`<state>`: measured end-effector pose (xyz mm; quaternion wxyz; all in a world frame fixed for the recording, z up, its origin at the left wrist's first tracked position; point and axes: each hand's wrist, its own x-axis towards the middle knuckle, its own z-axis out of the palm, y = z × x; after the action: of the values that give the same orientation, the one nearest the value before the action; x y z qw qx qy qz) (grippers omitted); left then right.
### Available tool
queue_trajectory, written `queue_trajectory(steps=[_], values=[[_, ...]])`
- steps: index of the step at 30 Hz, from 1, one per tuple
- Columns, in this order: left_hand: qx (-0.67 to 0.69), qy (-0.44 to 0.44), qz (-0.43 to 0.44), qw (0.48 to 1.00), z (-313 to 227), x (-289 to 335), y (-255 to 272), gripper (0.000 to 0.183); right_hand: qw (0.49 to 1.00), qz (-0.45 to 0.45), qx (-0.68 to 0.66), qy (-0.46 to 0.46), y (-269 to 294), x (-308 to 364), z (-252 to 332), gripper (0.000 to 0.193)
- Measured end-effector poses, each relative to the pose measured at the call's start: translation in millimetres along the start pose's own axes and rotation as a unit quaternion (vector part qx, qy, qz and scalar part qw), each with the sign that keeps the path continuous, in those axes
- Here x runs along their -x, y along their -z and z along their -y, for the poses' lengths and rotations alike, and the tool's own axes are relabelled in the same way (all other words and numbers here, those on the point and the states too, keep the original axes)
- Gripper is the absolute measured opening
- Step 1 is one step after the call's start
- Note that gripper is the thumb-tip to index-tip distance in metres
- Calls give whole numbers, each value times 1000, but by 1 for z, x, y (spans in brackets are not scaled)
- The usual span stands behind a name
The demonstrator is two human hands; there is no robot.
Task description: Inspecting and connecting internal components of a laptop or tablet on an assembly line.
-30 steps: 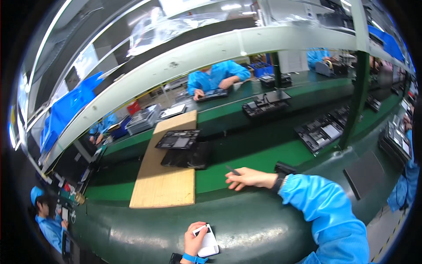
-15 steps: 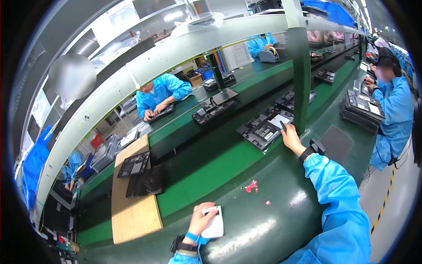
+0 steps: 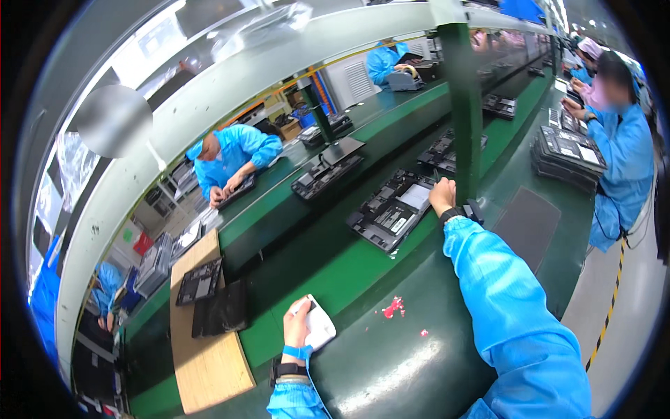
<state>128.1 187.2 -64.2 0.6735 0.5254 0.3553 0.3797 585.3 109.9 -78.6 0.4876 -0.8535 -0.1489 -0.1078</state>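
Left hand (image 3: 296,325) is gripping some white slab (image 3: 321,329), can't tell what exactly. Right hand (image 3: 442,196) looks to be pinching a thin dark tool (image 3: 436,174) by the corner of an opened laptop base (image 3: 388,218) on the green belt (image 3: 340,283). If the knuckles clip that green post (image 3: 464,112), the tip could gouge the internals, imo. A second ago that hand was well short of the laptop.
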Motion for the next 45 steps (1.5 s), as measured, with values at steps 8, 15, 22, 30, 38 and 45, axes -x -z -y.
queue_trajectory(steps=[8,15,22,30,38,45], values=[[24,-40,3,999,1,-65,-9,34,933,340,47,106,-3,28,59,39],[103,4,43,994,-16,-9,0,28,888,439,59,125,6,104,96,43],[67,-76,25,995,-50,241,26,16,841,470,-65,260,191,210,107,30],[56,303,-66,949,-17,375,31,11,855,507,-19,105,287,300,40,22],[-199,-74,57,976,-59,331,19,10,856,489,-161,37,297,283,57,23],[-295,-24,143,944,-40,267,-21,17,592,713,-359,-112,250,313,77,8]])
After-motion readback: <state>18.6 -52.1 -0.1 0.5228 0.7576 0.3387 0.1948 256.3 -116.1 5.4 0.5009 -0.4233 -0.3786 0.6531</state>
